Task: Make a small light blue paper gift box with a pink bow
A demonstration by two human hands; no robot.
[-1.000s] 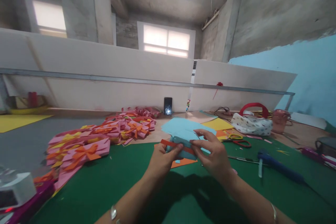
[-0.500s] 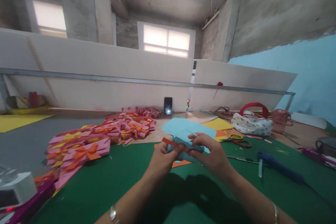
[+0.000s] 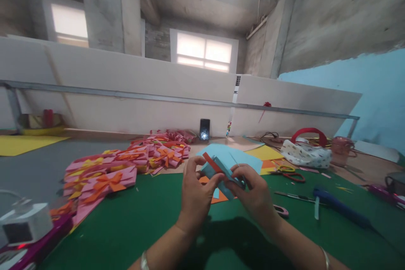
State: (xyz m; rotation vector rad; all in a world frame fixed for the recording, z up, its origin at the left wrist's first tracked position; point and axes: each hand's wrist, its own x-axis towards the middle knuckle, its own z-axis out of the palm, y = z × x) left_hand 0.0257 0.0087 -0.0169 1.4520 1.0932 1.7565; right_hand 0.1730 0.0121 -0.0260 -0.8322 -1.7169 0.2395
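Note:
Both my hands hold a folded light blue paper piece (image 3: 221,169) with a red paper strip (image 3: 210,162) across it, above the green mat (image 3: 133,219). My left hand (image 3: 195,196) pinches its left side, thumb and fingers closed on the paper and strip. My right hand (image 3: 253,194) grips the right side with curled fingers. Under and behind them lie a light blue sheet (image 3: 243,158) and an orange sheet (image 3: 221,196).
A pile of pink envelopes with orange and yellow bows (image 3: 126,162) lies to the left. Scissors (image 3: 289,173), a blue tool (image 3: 340,209), a patterned bag with red handle (image 3: 305,152) and a pink cup (image 3: 341,145) are to the right. A phone (image 3: 204,129) leans on the back board.
My hands lifted the blue piece and tilted it, so the red strip now runs steeper. The camera view shifted slightly.

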